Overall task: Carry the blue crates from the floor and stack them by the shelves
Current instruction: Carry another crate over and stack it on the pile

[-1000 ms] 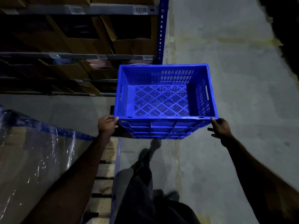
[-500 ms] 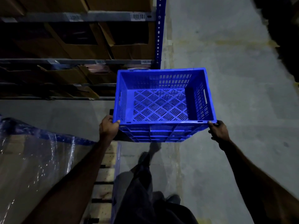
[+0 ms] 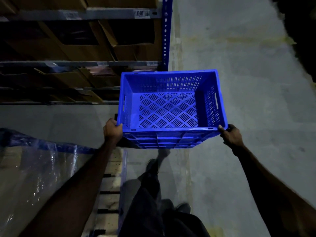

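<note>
I have the crate [image 3: 171, 106] up off the floor [image 3: 248, 82], carried in both hands out in front of me. My left hand [image 3: 112, 130] is closed on the near left corner of the rim, fingers [image 3: 118, 125] hooked over the edge with the thumb side against the outer wall. My right hand [image 3: 230, 135] is closed on the near right corner, the thumb on top of the rim and the rest of the fingers curled beneath it; I cannot see how far they reach under.

The crate is empty, with a slotted diamond-pattern bottom, slotted walls and a handle cut-out in each short side. It sits roughly level, its long near wall facing me, and below that wall I see more blue ribbing, though I cannot tell whether it belongs to this crate or another.

The far left corner of the crate lines up with the blue upright [image 3: 165, 31] at the end of the shelves [image 3: 82, 14], which run off to my left and hold cardboard boxes [image 3: 136, 50]. To my lower left is a load under clear wrap [image 3: 39, 168] on a pallet [image 3: 109, 185]. My legs [image 3: 150, 202] show below the crate, over bare concrete.
</note>
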{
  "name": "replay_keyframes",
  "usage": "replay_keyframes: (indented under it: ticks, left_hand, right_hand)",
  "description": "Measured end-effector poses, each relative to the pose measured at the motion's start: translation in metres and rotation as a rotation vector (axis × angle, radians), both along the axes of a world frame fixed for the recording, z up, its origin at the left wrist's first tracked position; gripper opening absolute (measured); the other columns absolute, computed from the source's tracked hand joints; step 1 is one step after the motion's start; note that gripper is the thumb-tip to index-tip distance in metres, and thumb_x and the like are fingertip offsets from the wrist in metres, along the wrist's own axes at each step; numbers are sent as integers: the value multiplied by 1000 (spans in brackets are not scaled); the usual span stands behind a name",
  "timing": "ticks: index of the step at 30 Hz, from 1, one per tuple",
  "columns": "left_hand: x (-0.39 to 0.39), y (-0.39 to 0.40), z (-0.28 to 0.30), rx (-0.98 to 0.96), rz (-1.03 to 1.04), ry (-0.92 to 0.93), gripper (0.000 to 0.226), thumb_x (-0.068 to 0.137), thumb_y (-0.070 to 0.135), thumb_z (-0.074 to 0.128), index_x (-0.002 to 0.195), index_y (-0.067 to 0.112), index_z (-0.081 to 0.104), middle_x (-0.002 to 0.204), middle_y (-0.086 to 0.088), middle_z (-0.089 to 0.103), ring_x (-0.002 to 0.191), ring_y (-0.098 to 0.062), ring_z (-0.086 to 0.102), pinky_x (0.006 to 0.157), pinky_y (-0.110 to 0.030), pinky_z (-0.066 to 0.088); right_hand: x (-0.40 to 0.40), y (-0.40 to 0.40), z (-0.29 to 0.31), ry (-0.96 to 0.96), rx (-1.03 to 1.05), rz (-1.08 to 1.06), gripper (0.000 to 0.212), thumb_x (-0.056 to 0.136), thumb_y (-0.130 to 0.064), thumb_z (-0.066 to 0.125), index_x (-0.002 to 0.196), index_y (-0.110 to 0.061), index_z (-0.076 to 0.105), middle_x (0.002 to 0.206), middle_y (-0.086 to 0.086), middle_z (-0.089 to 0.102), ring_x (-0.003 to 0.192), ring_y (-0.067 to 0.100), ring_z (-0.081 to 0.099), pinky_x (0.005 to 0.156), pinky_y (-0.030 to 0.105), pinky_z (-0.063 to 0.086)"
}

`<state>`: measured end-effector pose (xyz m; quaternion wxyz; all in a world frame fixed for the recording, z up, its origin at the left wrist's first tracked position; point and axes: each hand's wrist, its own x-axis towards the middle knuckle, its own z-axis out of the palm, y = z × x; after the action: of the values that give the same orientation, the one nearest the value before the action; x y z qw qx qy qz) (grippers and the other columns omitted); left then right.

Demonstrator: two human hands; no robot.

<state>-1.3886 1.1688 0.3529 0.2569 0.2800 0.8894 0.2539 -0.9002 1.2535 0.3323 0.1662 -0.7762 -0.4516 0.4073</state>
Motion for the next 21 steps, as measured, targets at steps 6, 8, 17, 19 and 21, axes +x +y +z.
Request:
replay_keyframes:
  ticks: [6, 8, 17, 19, 21]
  left_hand:
    - [1, -4, -2, 5, -16, 29, 18, 87, 14, 69, 87, 15, 51, 98, -26, 67, 95, -44, 64, 82, -44, 50]
    - [0, -6, -3, 6, -17, 35, 18, 87, 14, 68, 87, 15, 51, 98, -27, 67, 95, -44, 64, 82, -45, 50]
    - [3, -10, -4, 13, -18, 33, 18, 88, 15, 68, 88, 16, 50, 98, -28, 67, 95, -46, 63, 83, -48, 51]
    - [1, -10, -5, 4, -8, 22, 20, 87, 17, 69, 87, 16, 49, 95, -27, 67, 92, -46, 64, 81, -47, 51]
    - [0, -10, -4, -8, -3, 9, 20, 87, 17, 70, 87, 15, 50, 94, -26, 67, 91, -45, 64, 80, -45, 50]
  right_hand:
    - [-2, -1, 10, -18, 22, 40, 67, 71, -75, 56, 102, -18, 70, 95, 16, 75, 75, 27, 61, 81, 55, 58]
    - [-3, -2, 13, -27, 25, 62, 66, 71, -75, 55, 101, -17, 69, 93, 16, 75, 74, 27, 61, 80, 53, 57]
    - [-1, 0, 14, -2, 39, 71, 67, 70, -73, 56, 104, -17, 69, 89, 12, 71, 80, 36, 68, 80, 57, 58]
    - [-1, 1, 13, 7, 43, 67, 65, 71, -71, 59, 106, -17, 70, 91, 11, 72, 85, 39, 70, 80, 59, 58]
    - [-1, 1, 12, 17, 47, 55, 62, 73, -67, 62, 108, -17, 71, 94, 11, 73, 89, 38, 71, 80, 59, 58]
